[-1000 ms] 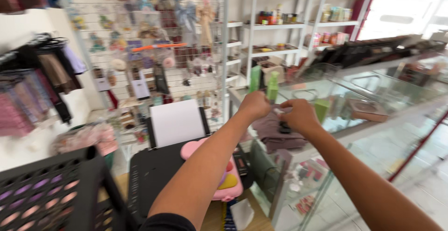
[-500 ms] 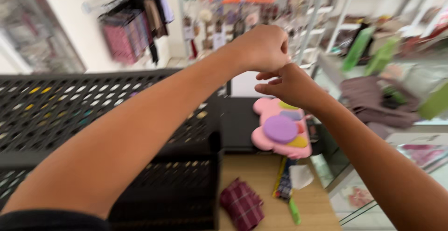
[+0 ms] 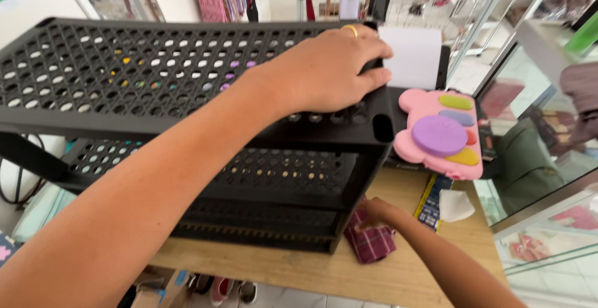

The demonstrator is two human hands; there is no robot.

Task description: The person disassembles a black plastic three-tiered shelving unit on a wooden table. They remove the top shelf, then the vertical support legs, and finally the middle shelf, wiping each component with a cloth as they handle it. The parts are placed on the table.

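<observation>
Under my left hand (image 3: 327,71) sits the top corner of a black perforated shelf rack (image 3: 156,77), fingers curled over its edge and gripping it. Below and nearer me, my right hand (image 3: 377,211) pinches a maroon plaid cloth (image 3: 370,242) lying on the wooden tabletop (image 3: 374,277), tight against the rack's lower tier. Just right of my upper grip rests a pink toy with coloured buttons (image 3: 439,137) (it crowds the rack's corner), with a white card (image 3: 411,56) behind it and a crumpled white paper (image 3: 455,205) beside my lower wrist.
</observation>
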